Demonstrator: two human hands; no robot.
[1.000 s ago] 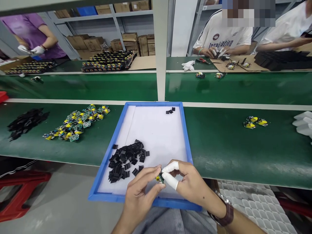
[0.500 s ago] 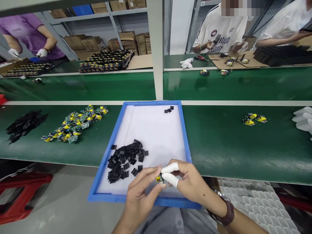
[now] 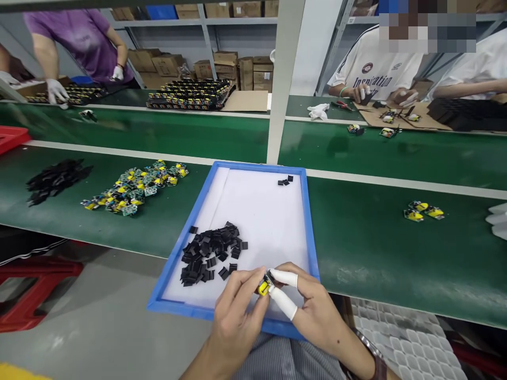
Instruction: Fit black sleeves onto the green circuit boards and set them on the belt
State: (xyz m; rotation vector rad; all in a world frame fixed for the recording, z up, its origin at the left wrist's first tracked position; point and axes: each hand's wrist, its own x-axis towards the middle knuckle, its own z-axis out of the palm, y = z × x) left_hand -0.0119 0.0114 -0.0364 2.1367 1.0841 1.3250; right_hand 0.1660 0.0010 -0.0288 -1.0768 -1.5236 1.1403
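Turned since a second ago, the small circuit board (image 3: 264, 287) now shows its glossy yellow part, pinched between left hand (image 3: 237, 316) and right hand (image 3: 312, 311), two white rubber finger cots. Left of the grip, matte black square clips (image 3: 209, 253) heap on the blue-rimmed tray (image 3: 311, 232).

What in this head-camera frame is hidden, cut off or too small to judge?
- Small yellow component: mostly covered by the fingertips of the left hand and right hand; its shape is unclear.
- Black pieces in the blue tray: too small to identify.
- Right wrist: cut off by the bottom edge.
- White objects: cut off by the right edge.
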